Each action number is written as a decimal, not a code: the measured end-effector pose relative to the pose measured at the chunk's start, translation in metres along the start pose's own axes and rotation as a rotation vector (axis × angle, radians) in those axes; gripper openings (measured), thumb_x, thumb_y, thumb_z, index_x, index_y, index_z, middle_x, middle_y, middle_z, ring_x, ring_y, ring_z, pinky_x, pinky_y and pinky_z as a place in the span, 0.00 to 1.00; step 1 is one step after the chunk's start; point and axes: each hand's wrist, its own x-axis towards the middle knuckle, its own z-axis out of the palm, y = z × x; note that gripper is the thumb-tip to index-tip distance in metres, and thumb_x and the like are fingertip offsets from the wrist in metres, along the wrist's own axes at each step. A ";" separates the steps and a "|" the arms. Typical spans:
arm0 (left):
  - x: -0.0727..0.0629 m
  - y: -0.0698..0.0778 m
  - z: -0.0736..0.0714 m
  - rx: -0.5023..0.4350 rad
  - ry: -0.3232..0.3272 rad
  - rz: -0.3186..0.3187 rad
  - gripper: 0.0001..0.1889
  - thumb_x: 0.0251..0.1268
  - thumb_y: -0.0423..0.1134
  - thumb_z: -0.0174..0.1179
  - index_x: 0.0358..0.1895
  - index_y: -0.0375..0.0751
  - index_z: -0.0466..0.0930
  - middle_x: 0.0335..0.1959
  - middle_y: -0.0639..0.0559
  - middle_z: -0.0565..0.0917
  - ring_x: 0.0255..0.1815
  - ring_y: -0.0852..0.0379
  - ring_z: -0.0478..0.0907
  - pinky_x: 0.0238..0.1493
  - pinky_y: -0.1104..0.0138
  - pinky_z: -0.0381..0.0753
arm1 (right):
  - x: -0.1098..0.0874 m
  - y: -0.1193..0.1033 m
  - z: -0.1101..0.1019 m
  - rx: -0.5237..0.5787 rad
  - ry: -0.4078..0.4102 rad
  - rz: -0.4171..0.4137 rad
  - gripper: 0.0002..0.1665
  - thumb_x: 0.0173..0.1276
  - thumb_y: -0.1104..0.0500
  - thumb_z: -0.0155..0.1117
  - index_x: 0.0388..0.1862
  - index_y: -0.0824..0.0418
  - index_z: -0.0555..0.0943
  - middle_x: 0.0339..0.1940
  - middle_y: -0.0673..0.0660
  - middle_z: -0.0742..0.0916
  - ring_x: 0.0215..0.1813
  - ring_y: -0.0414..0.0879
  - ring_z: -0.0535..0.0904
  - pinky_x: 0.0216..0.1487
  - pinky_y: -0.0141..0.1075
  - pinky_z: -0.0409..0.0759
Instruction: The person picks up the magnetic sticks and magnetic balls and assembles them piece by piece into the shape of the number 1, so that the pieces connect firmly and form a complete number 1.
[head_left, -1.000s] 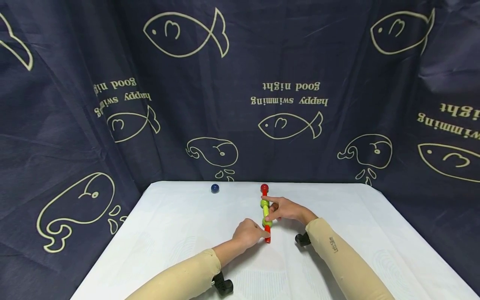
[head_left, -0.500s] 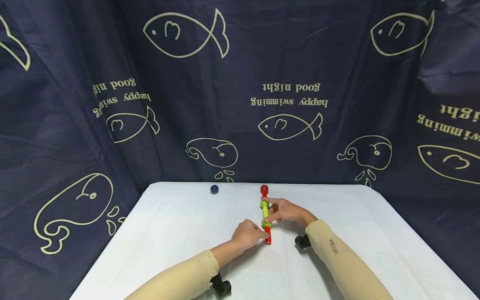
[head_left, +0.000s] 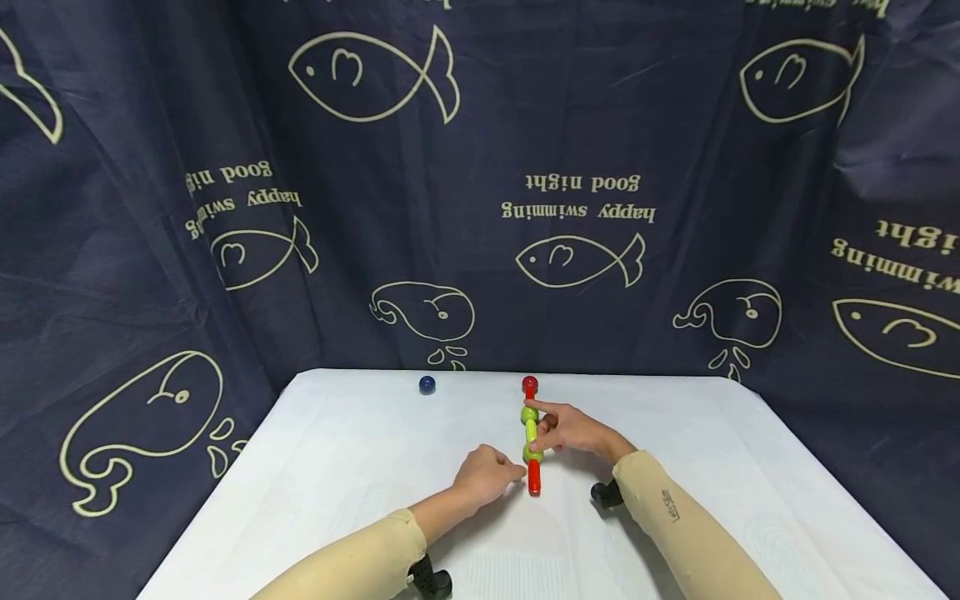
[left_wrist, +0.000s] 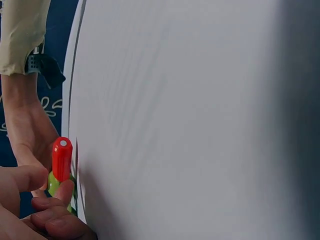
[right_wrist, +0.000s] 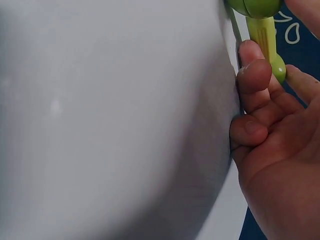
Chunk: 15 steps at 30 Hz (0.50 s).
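Note:
In the head view, a straight chain of toy building pieces runs away from me: a near red rod (head_left: 534, 479), a green ball (head_left: 528, 455), a yellow-green rod (head_left: 531, 431), a second green ball (head_left: 529, 415), a far red rod (head_left: 530, 394) and a red ball (head_left: 530, 383). My right hand (head_left: 576, 428) grips the chain's middle, curled fingers beside the yellow-green rod (right_wrist: 265, 37) in the right wrist view. Just left of the near red rod is my left hand (head_left: 486, 477), holding nothing. The left wrist view shows a pale dot on that red rod's (left_wrist: 62, 160) end.
A dark blue ball (head_left: 427, 385) lies near the far edge of the white-covered table (head_left: 360, 492), left of the chain. Behind the table hangs a navy curtain (head_left: 480, 150) with fish drawings.
My left hand has let go of the near red rod and drawn back slightly to the left. The right hand keeps its hold. The whole head view has shifted slightly downward.

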 end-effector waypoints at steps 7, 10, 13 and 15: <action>-0.002 -0.001 -0.007 -0.004 0.006 -0.006 0.11 0.61 0.43 0.66 0.30 0.38 0.89 0.24 0.52 0.83 0.23 0.58 0.72 0.23 0.67 0.69 | 0.001 0.002 0.001 -0.027 0.045 0.022 0.55 0.54 0.52 0.81 0.79 0.57 0.64 0.30 0.53 0.80 0.32 0.43 0.71 0.31 0.35 0.67; 0.000 -0.004 -0.011 -0.008 0.011 -0.018 0.11 0.60 0.42 0.65 0.30 0.38 0.89 0.25 0.51 0.83 0.23 0.58 0.72 0.23 0.67 0.69 | 0.002 0.003 0.001 -0.037 0.067 0.034 0.55 0.53 0.51 0.82 0.78 0.56 0.65 0.29 0.52 0.78 0.32 0.43 0.70 0.31 0.34 0.65; 0.004 -0.007 -0.014 -0.009 0.011 -0.028 0.11 0.60 0.42 0.65 0.31 0.38 0.89 0.26 0.51 0.84 0.23 0.58 0.73 0.23 0.67 0.70 | 0.003 0.003 0.000 -0.036 0.075 0.036 0.55 0.53 0.51 0.82 0.77 0.56 0.66 0.29 0.51 0.78 0.32 0.43 0.69 0.31 0.34 0.65; 0.008 -0.009 -0.017 -0.003 0.016 -0.028 0.11 0.60 0.42 0.64 0.31 0.37 0.89 0.27 0.51 0.85 0.24 0.58 0.74 0.24 0.67 0.71 | 0.004 0.003 -0.002 -0.038 0.064 0.025 0.55 0.53 0.51 0.82 0.78 0.56 0.65 0.30 0.51 0.78 0.32 0.44 0.69 0.31 0.34 0.65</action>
